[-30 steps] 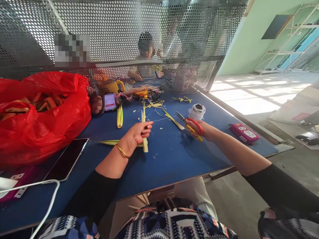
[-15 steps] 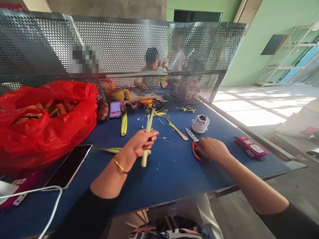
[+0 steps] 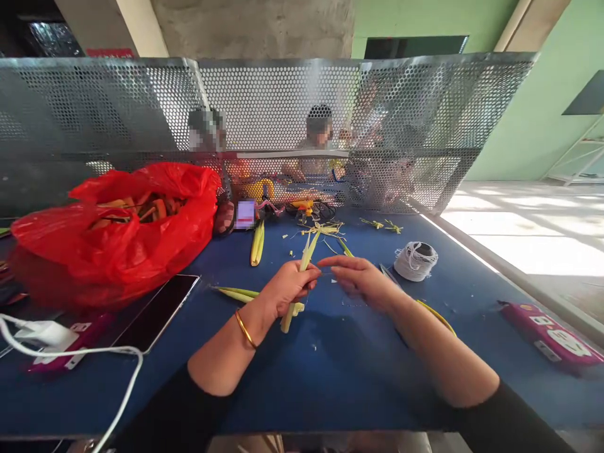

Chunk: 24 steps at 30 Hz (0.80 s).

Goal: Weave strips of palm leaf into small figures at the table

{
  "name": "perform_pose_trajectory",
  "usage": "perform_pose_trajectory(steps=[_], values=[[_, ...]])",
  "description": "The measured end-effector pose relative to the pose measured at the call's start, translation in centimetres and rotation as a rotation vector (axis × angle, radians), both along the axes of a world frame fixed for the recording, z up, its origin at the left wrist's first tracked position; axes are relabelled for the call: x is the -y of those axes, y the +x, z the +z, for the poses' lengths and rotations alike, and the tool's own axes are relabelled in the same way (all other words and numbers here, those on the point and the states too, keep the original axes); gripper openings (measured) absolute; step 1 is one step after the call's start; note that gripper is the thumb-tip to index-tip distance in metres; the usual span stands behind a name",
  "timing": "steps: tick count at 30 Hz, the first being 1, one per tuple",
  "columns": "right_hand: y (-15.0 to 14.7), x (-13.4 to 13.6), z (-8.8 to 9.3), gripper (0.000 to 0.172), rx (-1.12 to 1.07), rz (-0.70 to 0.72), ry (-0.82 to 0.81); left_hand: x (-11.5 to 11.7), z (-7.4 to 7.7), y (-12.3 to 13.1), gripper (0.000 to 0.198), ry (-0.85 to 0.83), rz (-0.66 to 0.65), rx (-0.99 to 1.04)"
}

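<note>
My left hand (image 3: 295,286) is closed round a pale green leafy stalk (image 3: 309,248), held upright with its cut end below the fist. Close beside it, my right hand (image 3: 361,280) has its fingers stretched toward the stalk; it is slightly blurred and I see nothing in it. Under the right forearm lie scissors, one blade (image 3: 387,273) showing and the rest mostly hidden. A white roll of string (image 3: 416,261) stands beyond them. Another green stalk (image 3: 238,294) lies behind my left wrist, and a further husk-like piece (image 3: 257,243) lies farther back.
A red plastic bag (image 3: 189,214) of dry scraps fills the left, near a dark phone (image 3: 158,311) and a white charger cable (image 3: 134,377). A magenta packet (image 3: 550,330) lies right. A perforated metal screen (image 3: 274,104) closes the back, with people behind it.
My right hand has let go of the scissors and moved left to beside the stalk. My left hand still grips the stalk. The whole view has shifted with the head.
</note>
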State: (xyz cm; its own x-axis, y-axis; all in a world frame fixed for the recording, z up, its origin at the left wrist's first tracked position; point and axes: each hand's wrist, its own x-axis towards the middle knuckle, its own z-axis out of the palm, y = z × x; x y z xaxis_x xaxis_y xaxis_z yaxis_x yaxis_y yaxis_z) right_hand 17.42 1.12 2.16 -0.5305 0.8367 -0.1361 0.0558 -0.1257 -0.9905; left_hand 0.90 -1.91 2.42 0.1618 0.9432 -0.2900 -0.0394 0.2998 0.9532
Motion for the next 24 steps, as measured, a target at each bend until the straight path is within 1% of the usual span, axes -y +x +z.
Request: perform_pose_trajectory(steps=[2,4,6,7,8,10,12,13,15,18,20,24], values=[[0.8,-0.3,0.4,0.034,-0.107,-0.104,-0.038,0.0,-0.4,0.4,0.012,0.014,0.011,-0.027],[1.3,-0.6,0.8,0.03,-0.156,-0.247,0.002,0.2,-0.8,0.9,0.01,0.052,0.054,-0.079],[1.2,-0.7,1.0,0.032,-0.106,-0.374,0.096,0.4,-1.1,1.3,0.015,0.113,0.092,-0.155],[1.1,-0.8,0.9,0.035,-0.062,-0.396,0.135,0.5,-1.2,1.4,0.018,0.147,0.09,-0.198],[0.9,-0.7,0.8,0.038,-0.024,-0.387,0.155,0.6,-1.3,1.5,0.022,0.182,0.073,-0.239],[0.5,-0.5,0.4,0.045,0.007,-0.291,0.137,0.8,-1.5,1.7,0.029,0.247,0.006,-0.323],[0.0,-0.3,-0.1,0.048,-0.022,-0.185,0.085,1.0,-1.6,1.9,0.033,0.292,-0.078,-0.399],[-0.1,-0.1,-0.3,0.047,-0.045,-0.157,0.07,1.1,-1.7,2.0,0.034,0.302,-0.116,-0.431],[-0.4,0.0,-0.6,0.042,-0.093,-0.163,0.062,1.3,-1.9,2.1,0.033,0.289,-0.171,-0.476],[-0.4,-0.1,-0.7,0.037,-0.12,-0.235,0.08,1.2,-2.0,2.2,0.032,0.223,-0.193,-0.467],[-0.2,-0.2,-0.4,0.035,-0.094,-0.266,0.126,1.2,-1.9,2.0,0.03,0.192,-0.195,-0.421],[0.4,-0.5,0.2,0.031,-0.006,-0.266,0.256,1.2,-1.3,1.7,0.026,0.168,-0.216,-0.327]])
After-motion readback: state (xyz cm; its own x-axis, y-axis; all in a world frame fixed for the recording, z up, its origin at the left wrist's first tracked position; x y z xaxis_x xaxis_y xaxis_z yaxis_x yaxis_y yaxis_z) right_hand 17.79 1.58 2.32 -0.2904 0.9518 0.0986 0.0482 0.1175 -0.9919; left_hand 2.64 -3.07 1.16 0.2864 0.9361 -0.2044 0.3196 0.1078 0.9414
